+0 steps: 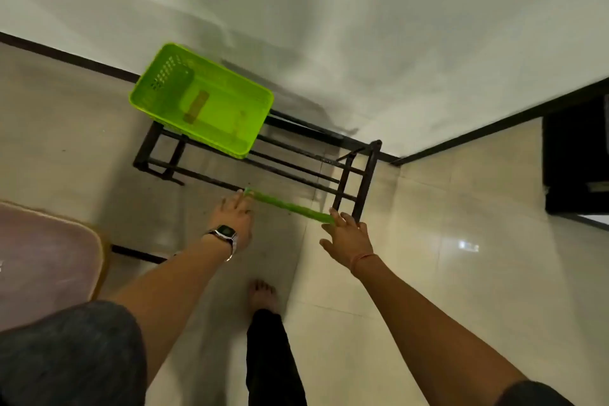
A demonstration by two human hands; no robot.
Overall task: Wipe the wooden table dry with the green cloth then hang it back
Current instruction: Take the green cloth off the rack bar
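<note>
The green cloth (288, 207) lies along the front rail of a black metal rack (359, 181), seen edge-on as a thin green strip. My left hand (234, 219), with a watch on the wrist, touches the cloth's left end. My right hand (346, 234) has its fingers on the cloth's right end, near the rack's right post. Whether the fingers pinch the cloth or only rest on it is unclear. The corner of the wooden table (49, 257) shows at the lower left, with a pinkish top and a light wooden edge.
A bright green plastic basket (155, 99) sits on the rack's left part, against the white wall. The floor is glossy beige tile. A dark cabinet (576, 155) stands at the right. My bare foot (262, 295) is on the floor below the rack.
</note>
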